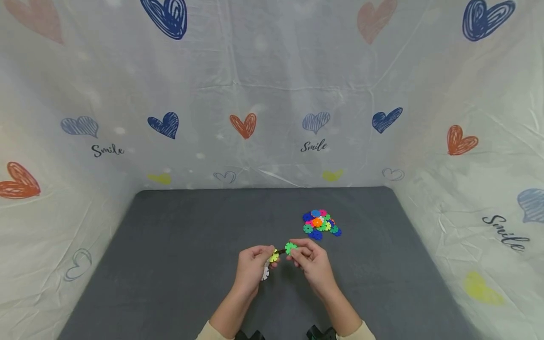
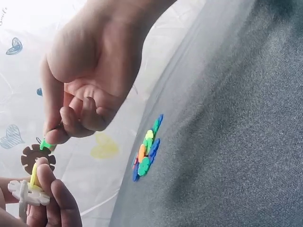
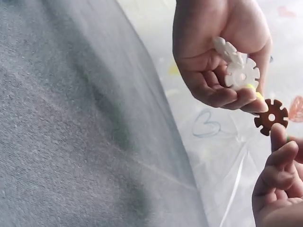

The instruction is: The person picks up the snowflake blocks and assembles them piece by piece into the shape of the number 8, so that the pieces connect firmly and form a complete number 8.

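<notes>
Above the table my left hand [image 1: 250,268] pinches a yellow notched disc [image 1: 274,256], a snowflake-type building disc. Two white notched discs [image 3: 242,74], joined at an angle, hang from the yellow one beside the palm. On the yellow disc's other side a brown notched disc [image 3: 271,117] sticks out between the hands. My right hand [image 1: 315,268] pinches a green notched disc [image 1: 291,248] between thumb and finger, at the brown disc's edge. Whether the green and brown slots are engaged, I cannot tell; fingers cover most of the green disc in both wrist views.
A small pile of coloured notched discs [image 1: 317,222] lies on the dark grey table [image 1: 178,264], beyond my right hand. A pale curtain [image 1: 272,61] printed with hearts stands behind the table and along both sides.
</notes>
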Tool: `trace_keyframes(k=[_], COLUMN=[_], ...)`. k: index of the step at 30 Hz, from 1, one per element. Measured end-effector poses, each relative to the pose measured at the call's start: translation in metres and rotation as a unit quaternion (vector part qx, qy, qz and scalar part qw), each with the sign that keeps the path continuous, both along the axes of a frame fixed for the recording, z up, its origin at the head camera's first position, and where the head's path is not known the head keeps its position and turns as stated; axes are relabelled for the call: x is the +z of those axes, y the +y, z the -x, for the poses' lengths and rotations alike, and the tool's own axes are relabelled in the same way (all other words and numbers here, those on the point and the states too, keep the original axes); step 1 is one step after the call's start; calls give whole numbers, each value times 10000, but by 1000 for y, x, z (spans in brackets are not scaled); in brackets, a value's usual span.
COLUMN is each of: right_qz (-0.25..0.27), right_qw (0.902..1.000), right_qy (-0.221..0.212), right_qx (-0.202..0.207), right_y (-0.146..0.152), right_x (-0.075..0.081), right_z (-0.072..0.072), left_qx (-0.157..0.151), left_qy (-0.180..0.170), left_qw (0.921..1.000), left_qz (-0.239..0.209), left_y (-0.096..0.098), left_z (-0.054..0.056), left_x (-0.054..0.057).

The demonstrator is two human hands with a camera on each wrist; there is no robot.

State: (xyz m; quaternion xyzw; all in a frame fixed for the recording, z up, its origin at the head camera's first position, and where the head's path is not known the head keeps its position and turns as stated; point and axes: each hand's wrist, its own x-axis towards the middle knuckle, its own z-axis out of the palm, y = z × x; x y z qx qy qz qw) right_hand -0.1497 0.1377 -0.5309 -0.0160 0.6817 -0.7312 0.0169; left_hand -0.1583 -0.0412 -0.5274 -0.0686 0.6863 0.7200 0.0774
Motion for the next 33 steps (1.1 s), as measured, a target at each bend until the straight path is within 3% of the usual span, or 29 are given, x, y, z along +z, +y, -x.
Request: trace_keyframes(k=[6, 12, 15, 17, 21, 27, 33], right_qz=[-812, -737, -791, -906, -1175, -972, -1199], right_qw=[9938, 9941, 9940, 9937, 9928, 9944, 9927], right_qy=[756, 767, 701, 609, 244, -211, -40], right_qx=[105, 193, 281, 264, 12, -370, 154], right_y=[3, 3, 2, 2, 3, 3, 8], right_x=[-2, -1, -3, -3, -2, -5, -7], right_z=[3, 3, 2, 2, 3, 5, 7], left_qx=[138, 624, 728, 612, 35, -526, -723], left_qy=[358, 502, 476, 439, 271, 252, 204], left_qw=[9990, 9962, 9953, 9959, 9981, 9937, 9920], left_qz=[232, 334, 422, 493, 554, 954, 1013], left_y=[3, 12, 13, 13, 9, 7, 10], left_z=[-4, -8, -9, -10, -8, -1, 6], left_x=[2, 2, 0, -1, -1, -3, -7])
